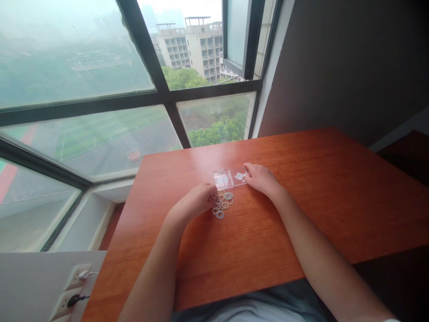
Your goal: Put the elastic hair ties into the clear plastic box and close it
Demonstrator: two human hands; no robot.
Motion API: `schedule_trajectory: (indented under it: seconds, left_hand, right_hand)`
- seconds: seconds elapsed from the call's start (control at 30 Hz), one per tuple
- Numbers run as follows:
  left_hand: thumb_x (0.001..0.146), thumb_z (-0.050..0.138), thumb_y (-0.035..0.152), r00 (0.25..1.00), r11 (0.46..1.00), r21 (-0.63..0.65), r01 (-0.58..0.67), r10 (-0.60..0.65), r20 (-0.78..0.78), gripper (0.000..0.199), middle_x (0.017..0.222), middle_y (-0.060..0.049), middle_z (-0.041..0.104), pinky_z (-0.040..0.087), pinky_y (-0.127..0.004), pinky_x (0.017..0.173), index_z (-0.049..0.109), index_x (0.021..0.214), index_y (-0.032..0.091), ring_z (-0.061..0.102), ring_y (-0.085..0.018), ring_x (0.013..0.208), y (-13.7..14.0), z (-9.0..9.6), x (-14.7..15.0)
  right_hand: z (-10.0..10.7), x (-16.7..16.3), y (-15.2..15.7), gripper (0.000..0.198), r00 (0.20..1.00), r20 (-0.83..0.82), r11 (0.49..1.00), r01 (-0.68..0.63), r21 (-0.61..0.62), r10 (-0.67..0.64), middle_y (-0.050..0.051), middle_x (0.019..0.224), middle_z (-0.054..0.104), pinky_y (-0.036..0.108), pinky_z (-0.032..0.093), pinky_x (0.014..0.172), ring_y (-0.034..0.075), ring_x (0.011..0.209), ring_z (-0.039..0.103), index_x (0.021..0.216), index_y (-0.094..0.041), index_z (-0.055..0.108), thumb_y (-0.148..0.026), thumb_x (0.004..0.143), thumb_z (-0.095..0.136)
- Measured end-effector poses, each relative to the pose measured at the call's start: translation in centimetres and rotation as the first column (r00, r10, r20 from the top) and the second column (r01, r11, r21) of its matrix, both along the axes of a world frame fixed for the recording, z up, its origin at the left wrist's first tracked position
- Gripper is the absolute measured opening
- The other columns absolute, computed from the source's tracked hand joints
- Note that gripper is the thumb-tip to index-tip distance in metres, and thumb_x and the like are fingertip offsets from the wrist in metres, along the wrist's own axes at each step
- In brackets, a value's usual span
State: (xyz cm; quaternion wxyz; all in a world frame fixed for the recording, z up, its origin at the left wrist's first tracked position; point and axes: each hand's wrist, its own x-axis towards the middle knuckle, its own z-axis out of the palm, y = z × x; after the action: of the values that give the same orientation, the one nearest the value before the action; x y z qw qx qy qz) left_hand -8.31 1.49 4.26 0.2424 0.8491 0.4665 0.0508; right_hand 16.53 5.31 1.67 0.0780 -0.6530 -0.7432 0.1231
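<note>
The right hand (pixel 263 178) is holding the edge of a clear lid (pixel 239 176) beside its open box (pixel 222 180); the left hand (pixel 202 197) is touching the pile of rings (pixel 221 204) lying on the tabletop (pixel 244 250), its grip being too hidden to tell.

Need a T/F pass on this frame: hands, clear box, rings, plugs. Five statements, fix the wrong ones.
1. The right hand is at the lid of the clear box. True.
2. The lid is shut. False: it is open, out to the right of the box.
3. The rings lie on the table, nearer the person than the box. True.
4. The left hand rests on the window frame. False: its fingers are at the rings.
5. Two plugs sit in the wall sockets. True.
</note>
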Motion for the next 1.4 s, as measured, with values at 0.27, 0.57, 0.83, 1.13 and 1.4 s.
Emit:
schedule_trajectory:
  seconds: [0.27,0.57,0.83,1.13,1.4]
  left_hand:
    - [0.078,0.048,0.014,0.997,0.999,-0.038,-0.007,0.01,0.071,0.018,0.078,-0.003,0.064,0.039,-0.023,0.06,0.064,0.086,0.018,0.052,-0.013,0.065,-0.5,0.4,1.4]
    - [0.079,0.055,0.022,0.985,0.989,-0.133,-0.066,0.086,0.153,0.015,0.081,-0.003,0.067,0.043,-0.023,0.062,0.064,0.09,0.017,0.058,-0.014,0.07,-0.6,1.6,-0.1]
    - [0.07,0.067,0.025,0.998,0.98,-0.194,0.035,-0.026,0.051,0.018,0.071,0.002,0.063,0.035,-0.024,0.054,0.062,0.086,0.02,0.052,-0.012,0.059,-1.5,1.7,0.6]
    - [0.077,0.052,0.016,0.998,0.996,-0.087,0.026,-0.021,0.052,0.019,0.074,-0.002,0.066,0.035,-0.023,0.056,0.065,0.09,0.019,0.052,-0.013,0.061,-1.0,0.7,1.7]
    - [0.082,0.051,0.025,0.998,0.996,-0.058,-0.061,0.062,0.019,0.017,0.075,-0.002,0.068,0.035,-0.024,0.057,0.067,0.087,0.02,0.055,-0.013,0.063,-0.5,1.2,0.1]
  right_hand:
    - [1.2,0.4,-0.4,0.034,0.999,-0.019,0.999,0.042,0.023,-0.042,0.008,0.106,0.067,0.026,0.036,0.067,0.019,0.087,0.059,0.119,-0.022,0.059,-0.025,0.086,0.052]
    - [3.2,-2.4,-3.7,0.02,0.91,-0.189,0.916,-0.39,-0.094,0.368,0.002,0.089,0.071,0.023,0.036,0.065,0.015,0.077,0.061,0.096,-0.024,0.07,-0.024,0.086,0.053]
    - [2.4,-3.7,-4.3,0.017,0.903,-0.1,0.893,-0.428,-0.14,0.417,0.004,0.098,0.072,0.023,0.036,0.065,0.019,0.09,0.064,0.094,-0.023,0.066,-0.019,0.081,0.057]
    - [3.6,-1.7,-3.6,0.015,0.901,-0.225,0.872,-0.421,-0.252,0.37,0.0,0.079,0.07,0.021,0.037,0.062,0.014,0.073,0.061,0.081,-0.022,0.068,-0.014,0.078,0.055]
    - [3.5,-1.0,-3.2,0.014,0.922,-0.176,0.894,-0.38,-0.238,0.345,0.002,0.081,0.069,0.021,0.038,0.061,0.014,0.072,0.059,0.077,-0.02,0.068,-0.013,0.074,0.056]
